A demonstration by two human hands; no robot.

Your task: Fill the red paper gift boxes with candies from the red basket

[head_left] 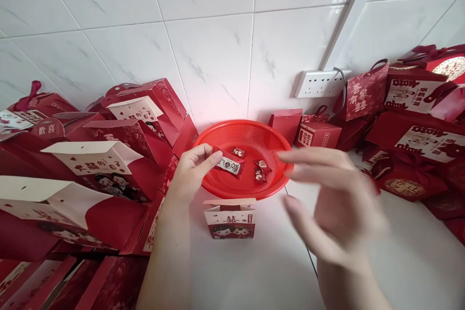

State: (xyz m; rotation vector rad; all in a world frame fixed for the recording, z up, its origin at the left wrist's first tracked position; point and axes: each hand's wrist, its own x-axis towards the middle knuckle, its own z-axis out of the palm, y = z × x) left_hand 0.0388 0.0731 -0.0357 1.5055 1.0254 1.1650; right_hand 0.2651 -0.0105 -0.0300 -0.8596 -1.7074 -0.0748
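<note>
My left hand (194,169) pinches a red and white candy packet (229,165) between thumb and fingers, over the near left part of a red plastic basket (281,141). Several small wrapped candies (260,174) lie on the basket's floor. To the right, my right hand (327,198) is blurred by motion, its thumb and fingers apart with nothing between them; its fingertips overlap the basket's right rim. Just in front of the basket stands a small red and white paper gift box (231,225), upright, its top flaps open, with two cartoon faces on its front.
Red and cream paper gift boxes (98,167) crowd the left side. More red boxes (417,140) are piled at the right, against the tiled wall (218,53). A white power strip (319,84) with a grey cable is on the wall behind. The white tabletop (250,276) shows a dark seam.
</note>
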